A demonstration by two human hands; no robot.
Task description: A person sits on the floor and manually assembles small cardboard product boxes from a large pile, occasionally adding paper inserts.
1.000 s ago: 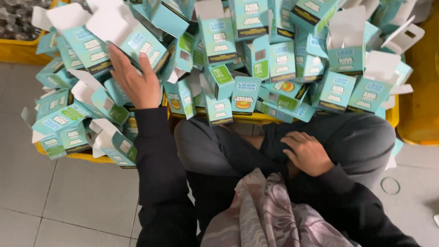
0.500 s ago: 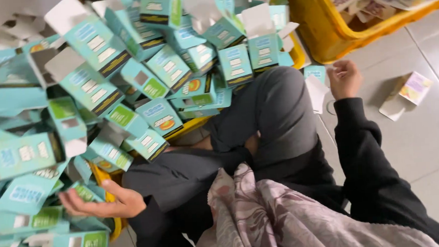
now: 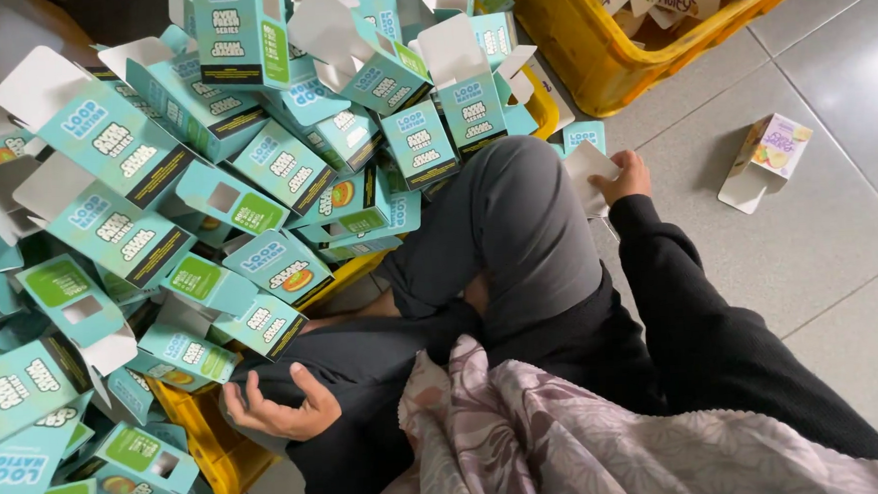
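Head view: our right hand (image 3: 624, 175) pinches a fallen teal box (image 3: 587, 159) between closed fingers; our left hand (image 3: 272, 406) rests empty, fingers apart.

Teal cartons (image 3: 119, 154) with green panels, yellow crates (image 3: 589, 49), grey trousers (image 3: 518, 233), black sleeve (image 3: 693, 314), pale floral cloth (image 3: 569, 441), grey floor (image 3: 837, 206).

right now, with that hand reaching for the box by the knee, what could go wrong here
The heap of teal boxes is piled far above its yellow crate and leans toward the lap, so a nudge could spill some onto the floor. The right hand grips a box by its open flap, which may crease or tear. The left hand is open and holds nothing, so nothing braces the pile.
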